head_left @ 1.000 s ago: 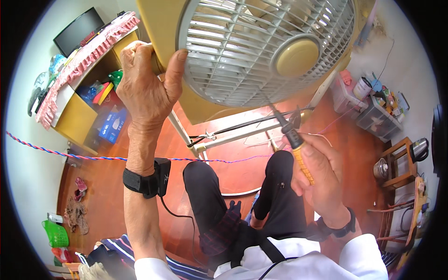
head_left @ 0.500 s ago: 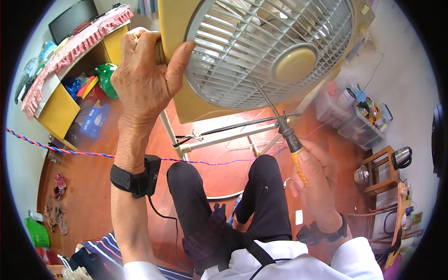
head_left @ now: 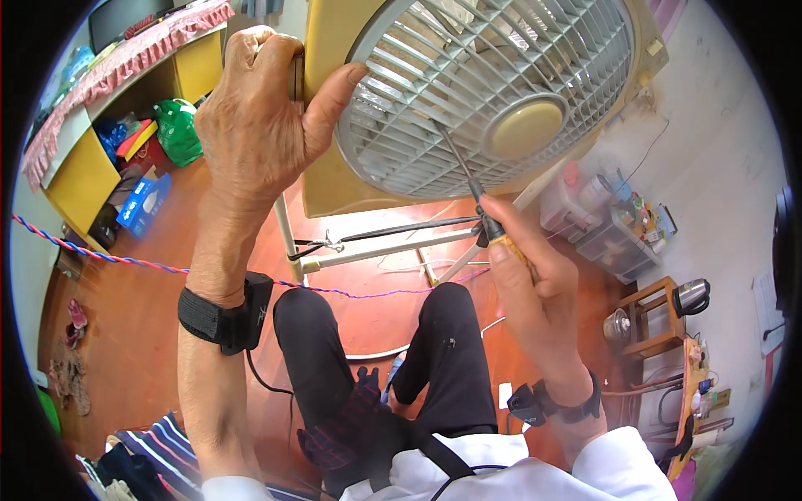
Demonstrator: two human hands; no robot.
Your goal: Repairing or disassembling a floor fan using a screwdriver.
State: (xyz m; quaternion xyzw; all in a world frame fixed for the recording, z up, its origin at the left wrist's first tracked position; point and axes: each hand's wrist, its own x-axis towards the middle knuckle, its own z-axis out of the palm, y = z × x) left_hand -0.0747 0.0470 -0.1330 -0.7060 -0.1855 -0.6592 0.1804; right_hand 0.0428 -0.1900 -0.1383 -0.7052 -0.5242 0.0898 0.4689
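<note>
A cream-yellow box fan [head_left: 322, 192] with a grey slatted grille [head_left: 426, 75] and round centre cap [head_left: 524, 129] stands tilted on a metal tube frame [head_left: 384, 255]. My left hand [head_left: 259, 125] grips the left side of the housing, its thumb at the grille's rim, fingertips partly hidden. My right hand [head_left: 535, 275] holds a screwdriver [head_left: 468, 175] with a dark and yellow handle, its long shaft reaching up into the slats left of the cap. A red-and-blue twisted wire [head_left: 125, 256] runs across below the fan.
A cabinet with pink frilled cover [head_left: 117, 50] and bags is at left. Plastic bins [head_left: 610, 250], a wooden stool [head_left: 647, 321] with a kettle [head_left: 689, 296], and a cluttered plank [head_left: 693, 392] are at right. My knees [head_left: 443, 326] are below; striped cloth [head_left: 167, 451] lies lower left.
My right hand and the screwdriver have moved up and left, the shaft now higher in the grille. My left hand stays on the housing as the view shifts slightly.
</note>
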